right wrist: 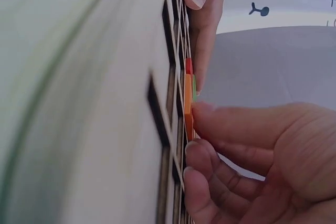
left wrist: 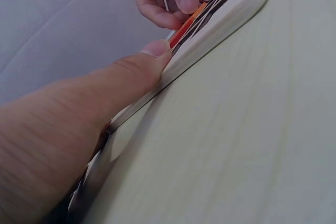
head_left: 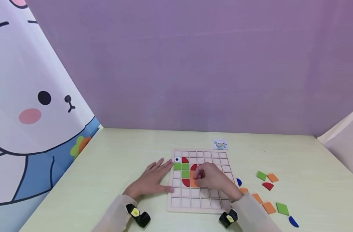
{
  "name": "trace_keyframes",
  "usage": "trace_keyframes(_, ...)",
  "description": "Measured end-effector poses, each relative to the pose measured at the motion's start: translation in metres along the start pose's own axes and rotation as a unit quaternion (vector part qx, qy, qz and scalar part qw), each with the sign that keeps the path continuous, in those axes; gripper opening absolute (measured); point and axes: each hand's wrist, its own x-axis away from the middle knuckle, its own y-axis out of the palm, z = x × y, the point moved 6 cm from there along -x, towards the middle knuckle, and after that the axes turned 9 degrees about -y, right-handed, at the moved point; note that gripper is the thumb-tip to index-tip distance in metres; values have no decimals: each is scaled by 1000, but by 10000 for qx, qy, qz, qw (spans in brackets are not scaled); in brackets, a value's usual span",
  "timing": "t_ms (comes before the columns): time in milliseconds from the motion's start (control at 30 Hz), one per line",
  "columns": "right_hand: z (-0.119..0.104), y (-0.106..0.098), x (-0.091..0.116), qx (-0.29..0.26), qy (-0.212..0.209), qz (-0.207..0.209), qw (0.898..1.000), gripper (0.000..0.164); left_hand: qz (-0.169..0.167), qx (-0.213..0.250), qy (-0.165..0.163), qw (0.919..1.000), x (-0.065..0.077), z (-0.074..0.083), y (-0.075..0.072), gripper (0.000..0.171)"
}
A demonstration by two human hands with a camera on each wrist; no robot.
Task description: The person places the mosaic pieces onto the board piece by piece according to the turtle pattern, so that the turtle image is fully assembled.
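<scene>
A pale gridded board (head_left: 193,203) lies on the table, with an eye tile (head_left: 177,159), green tiles (head_left: 185,174), red rounded tiles (head_left: 186,182) and orange tiles in its cells. My left hand (head_left: 153,178) rests at the board's left side, fingers spread, and its thumb touches the rim. Over the middle of the grid, my right hand (head_left: 212,177) has thumb and curled fingers at an orange tile (head_left: 194,183). In the right wrist view the thumb tip meets that orange tile (right wrist: 188,100), with the index fingertip close by its end.
Loose tiles lie right of the board: green diamonds (head_left: 282,208), orange diamonds (head_left: 269,207), a red piece (head_left: 268,186) and blue half-rounds (head_left: 293,221). A small picture card (head_left: 220,144) is behind the board. A purple partition (head_left: 193,80) stands along the table's back.
</scene>
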Motion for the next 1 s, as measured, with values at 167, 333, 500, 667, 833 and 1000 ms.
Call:
trace_keyframes(167, -1, 1, 0, 11, 177, -77, 9998, 13, 25, -28, 41, 10000, 0, 0, 0, 96)
trace_keyframes(333, -2, 1, -1, 7, 273, -46, 9996, 15, 36, -34, 48, 10000, 1, 0, -1, 95)
trace_keyframes(500, -1, 0, 0, 0, 161, -45, 9999, 15, 45, 5, 71, 10000, 1, 0, -2, 95)
trace_keyframes(667, 2, -9, 5, 60, 136, 24, 9999, 14, 52, -9, 98, 9999, 1, 0, -2, 95)
trace_keyframes(833, 10, -27, 14, 120, 468, 185, 9987, 14, 61, -19, 90, 9999, 1, 0, -2, 95)
trace_keyframes(1000, 21, -48, 27, 429, 654, 346, 9963, 13, 64, -8, 106, 9999, 1, 0, -2, 95)
